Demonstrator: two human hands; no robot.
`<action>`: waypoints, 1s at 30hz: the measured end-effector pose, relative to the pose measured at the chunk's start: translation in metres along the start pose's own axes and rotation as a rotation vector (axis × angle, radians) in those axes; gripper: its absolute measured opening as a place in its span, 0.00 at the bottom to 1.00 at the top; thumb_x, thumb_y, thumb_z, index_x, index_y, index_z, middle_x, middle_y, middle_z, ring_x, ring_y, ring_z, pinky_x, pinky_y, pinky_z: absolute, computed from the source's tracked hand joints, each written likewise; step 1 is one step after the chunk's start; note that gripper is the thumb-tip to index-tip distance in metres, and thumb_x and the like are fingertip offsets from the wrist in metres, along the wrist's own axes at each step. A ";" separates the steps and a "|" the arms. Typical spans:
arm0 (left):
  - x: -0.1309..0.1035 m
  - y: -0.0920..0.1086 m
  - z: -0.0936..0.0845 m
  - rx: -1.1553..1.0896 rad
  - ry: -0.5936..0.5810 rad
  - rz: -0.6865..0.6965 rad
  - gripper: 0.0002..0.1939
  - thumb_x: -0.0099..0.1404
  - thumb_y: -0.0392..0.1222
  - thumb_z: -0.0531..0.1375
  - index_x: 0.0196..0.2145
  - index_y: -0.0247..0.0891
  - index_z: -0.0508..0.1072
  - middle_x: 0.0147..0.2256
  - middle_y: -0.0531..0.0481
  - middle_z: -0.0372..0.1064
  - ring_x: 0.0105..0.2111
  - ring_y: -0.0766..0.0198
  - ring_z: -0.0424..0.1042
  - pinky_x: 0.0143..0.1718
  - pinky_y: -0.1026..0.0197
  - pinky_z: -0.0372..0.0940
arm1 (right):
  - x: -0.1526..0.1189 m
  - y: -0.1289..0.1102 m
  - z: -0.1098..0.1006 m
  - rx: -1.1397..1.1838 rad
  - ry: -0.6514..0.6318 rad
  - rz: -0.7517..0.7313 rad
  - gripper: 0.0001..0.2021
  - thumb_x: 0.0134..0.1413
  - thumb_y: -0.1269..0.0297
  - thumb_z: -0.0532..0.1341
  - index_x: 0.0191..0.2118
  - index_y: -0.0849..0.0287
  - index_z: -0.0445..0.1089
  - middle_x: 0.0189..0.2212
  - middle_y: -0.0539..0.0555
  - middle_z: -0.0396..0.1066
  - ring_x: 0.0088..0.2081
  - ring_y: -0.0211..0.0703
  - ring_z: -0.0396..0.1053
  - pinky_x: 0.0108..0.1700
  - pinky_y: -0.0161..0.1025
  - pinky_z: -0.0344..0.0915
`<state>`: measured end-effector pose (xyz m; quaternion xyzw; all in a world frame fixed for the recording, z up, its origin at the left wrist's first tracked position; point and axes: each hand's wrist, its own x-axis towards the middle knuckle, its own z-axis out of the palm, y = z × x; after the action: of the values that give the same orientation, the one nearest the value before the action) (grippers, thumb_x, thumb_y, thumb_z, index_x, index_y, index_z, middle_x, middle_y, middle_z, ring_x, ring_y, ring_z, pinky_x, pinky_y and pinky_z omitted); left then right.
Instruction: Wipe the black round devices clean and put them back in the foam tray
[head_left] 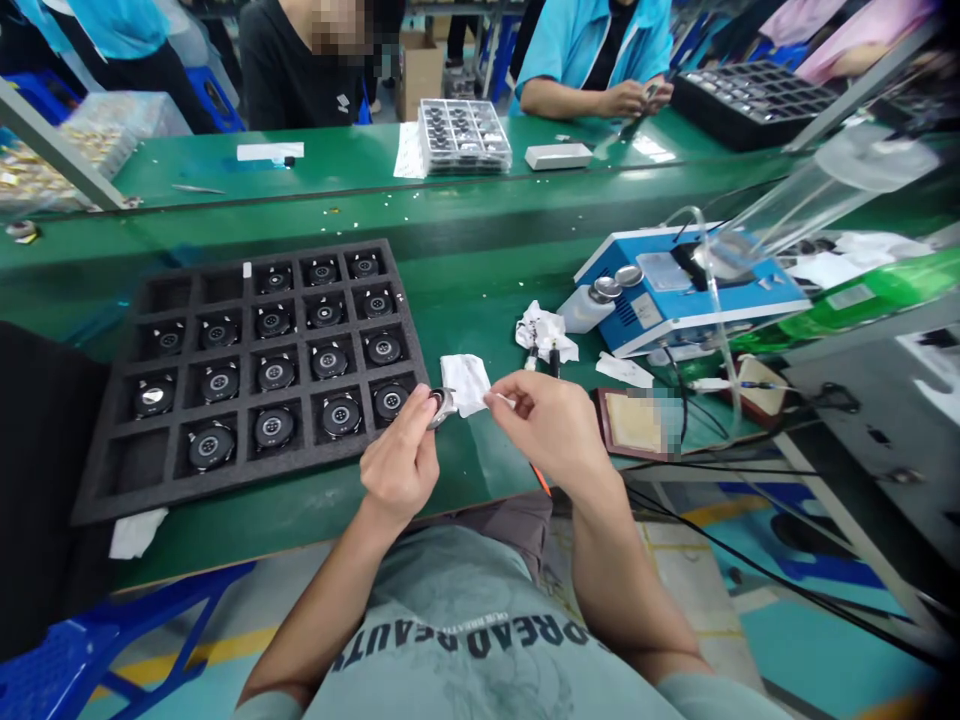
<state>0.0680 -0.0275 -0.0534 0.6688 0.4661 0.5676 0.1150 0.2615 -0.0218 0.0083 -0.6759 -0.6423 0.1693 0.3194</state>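
Observation:
My left hand (401, 455) is closed round a small round watch case (441, 408), its silver edge showing past the fingertips. To the right, my right hand (544, 420) is closed, thumb and forefinger pinched on the corner of a white cloth or paper or on something too small to name. That white sheet (466, 382) lies on the green table between the hands. Left of them, a black foam tray (292, 402) holds several round black watch cases in its compartments; a few compartments hold none.
A blue machine (675, 290) stands at the right with a clear tube, bottles and cables. Nearer are crumpled tissue (544, 330) and a brown-edged pad (634, 422). Across the bench (352, 165), two people sit near a clear compartment box (465, 135).

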 end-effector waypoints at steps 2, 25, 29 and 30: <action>-0.001 -0.001 0.000 0.011 0.023 0.035 0.11 0.71 0.36 0.62 0.49 0.41 0.82 0.50 0.43 0.82 0.49 0.53 0.83 0.51 0.53 0.79 | -0.001 -0.006 -0.002 0.157 0.088 -0.060 0.06 0.59 0.62 0.65 0.33 0.56 0.77 0.25 0.48 0.75 0.24 0.37 0.66 0.29 0.37 0.60; 0.010 -0.005 0.007 0.113 0.128 0.460 0.26 0.67 0.21 0.62 0.60 0.36 0.75 0.52 0.40 0.80 0.48 0.55 0.83 0.46 0.61 0.80 | 0.001 -0.034 -0.013 0.342 0.049 -0.271 0.06 0.64 0.65 0.62 0.35 0.57 0.75 0.29 0.50 0.77 0.28 0.36 0.69 0.32 0.35 0.63; 0.010 -0.006 0.007 0.146 0.154 0.496 0.22 0.68 0.23 0.63 0.57 0.35 0.76 0.50 0.41 0.82 0.47 0.54 0.84 0.45 0.59 0.81 | 0.004 -0.032 -0.017 0.081 -0.089 -0.265 0.06 0.60 0.70 0.63 0.33 0.57 0.76 0.31 0.51 0.79 0.28 0.38 0.70 0.31 0.38 0.58; 0.009 -0.008 0.007 0.139 0.167 0.487 0.20 0.68 0.24 0.62 0.55 0.35 0.77 0.50 0.41 0.82 0.46 0.54 0.84 0.44 0.59 0.82 | 0.004 -0.028 -0.020 0.001 -0.145 -0.245 0.06 0.58 0.71 0.64 0.32 0.57 0.77 0.29 0.51 0.79 0.27 0.38 0.69 0.30 0.38 0.55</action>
<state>0.0699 -0.0139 -0.0551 0.7185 0.3373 0.5982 -0.1100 0.2537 -0.0227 0.0420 -0.5783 -0.7412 0.1778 0.2908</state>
